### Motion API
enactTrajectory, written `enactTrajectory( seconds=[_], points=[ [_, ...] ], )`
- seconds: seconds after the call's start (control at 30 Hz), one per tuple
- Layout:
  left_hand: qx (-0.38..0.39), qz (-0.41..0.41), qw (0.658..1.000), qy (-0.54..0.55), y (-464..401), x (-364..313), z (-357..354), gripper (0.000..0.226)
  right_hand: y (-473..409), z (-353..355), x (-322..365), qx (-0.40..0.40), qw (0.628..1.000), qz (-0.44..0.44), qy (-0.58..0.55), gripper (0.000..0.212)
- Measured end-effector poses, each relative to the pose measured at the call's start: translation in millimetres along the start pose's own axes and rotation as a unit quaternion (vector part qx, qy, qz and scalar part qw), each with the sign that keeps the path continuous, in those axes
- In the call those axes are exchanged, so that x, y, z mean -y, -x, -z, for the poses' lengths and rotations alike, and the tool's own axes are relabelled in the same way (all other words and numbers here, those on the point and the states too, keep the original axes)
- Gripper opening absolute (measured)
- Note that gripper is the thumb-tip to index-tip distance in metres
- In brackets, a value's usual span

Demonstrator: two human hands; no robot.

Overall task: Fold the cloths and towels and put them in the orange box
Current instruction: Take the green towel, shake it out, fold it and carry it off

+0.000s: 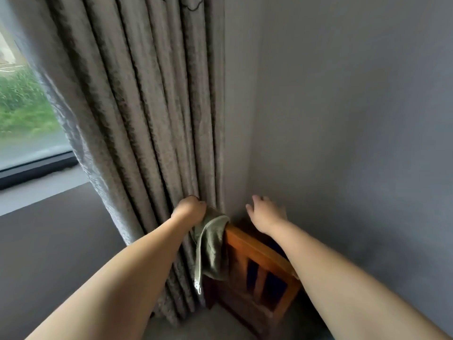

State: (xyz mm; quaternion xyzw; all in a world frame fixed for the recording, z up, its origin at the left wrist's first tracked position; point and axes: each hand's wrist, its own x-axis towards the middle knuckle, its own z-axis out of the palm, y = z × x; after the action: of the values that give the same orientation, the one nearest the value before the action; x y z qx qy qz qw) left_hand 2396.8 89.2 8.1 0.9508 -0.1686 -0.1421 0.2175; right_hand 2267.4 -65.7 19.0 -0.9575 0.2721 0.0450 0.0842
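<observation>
While orange box stays out of view, task judged at start: nothing folded, nothing stowed as far as shown. Left hand (190,208) at 6 o'clock of frame centre, fingers curled round top of olive-green towel (210,246), soft napped fabric draped limp over wooden chair back (247,244). Right hand (266,212) at towel's 3 o'clock, fingers apart, holding nothing, above chair. Chair: glossy orange-brown slats. Heavy pleated grey-brown curtain (152,119) at 11 o'clock; matte grey wall (355,119) at 2 o'clock.
</observation>
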Motion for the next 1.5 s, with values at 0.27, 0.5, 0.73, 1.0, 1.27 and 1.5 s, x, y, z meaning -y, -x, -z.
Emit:
enactTrajectory(
  seconds=[0.27, 0.5, 0.73, 1.0, 1.27, 1.5],
  points=[
    [0.003, 0.047, 0.995, 0.088, -2, 4, -34, 0.051, -26, -34, 65, 0.176, 0.962, -0.049, -0.201, 0.063],
    [0.027, 0.092, 0.955, 0.279, 5, -5, -32, 0.058, -35, -37, 64, 0.128, 0.903, -0.105, -0.397, 0.042],
    [0.163, 0.135, 0.806, 0.553, -10, -64, 19, 0.047, -41, 29, 47, 0.000, 0.831, -0.115, -0.545, 0.031],
    [0.192, -0.023, 0.761, 0.619, 16, -176, 33, 0.037, -15, 105, -38, -0.158, 0.770, -0.093, -0.610, 0.034],
    [0.232, -0.084, 0.723, 0.646, 98, -298, -11, 0.041, 71, 152, -154, -0.273, 0.659, -0.091, -0.695, 0.044],
    [0.279, -0.198, 0.758, 0.556, 202, -405, -63, 0.019, 157, 169, -290, -0.333, 0.605, -0.127, -0.712, 0.025]
  ],
)
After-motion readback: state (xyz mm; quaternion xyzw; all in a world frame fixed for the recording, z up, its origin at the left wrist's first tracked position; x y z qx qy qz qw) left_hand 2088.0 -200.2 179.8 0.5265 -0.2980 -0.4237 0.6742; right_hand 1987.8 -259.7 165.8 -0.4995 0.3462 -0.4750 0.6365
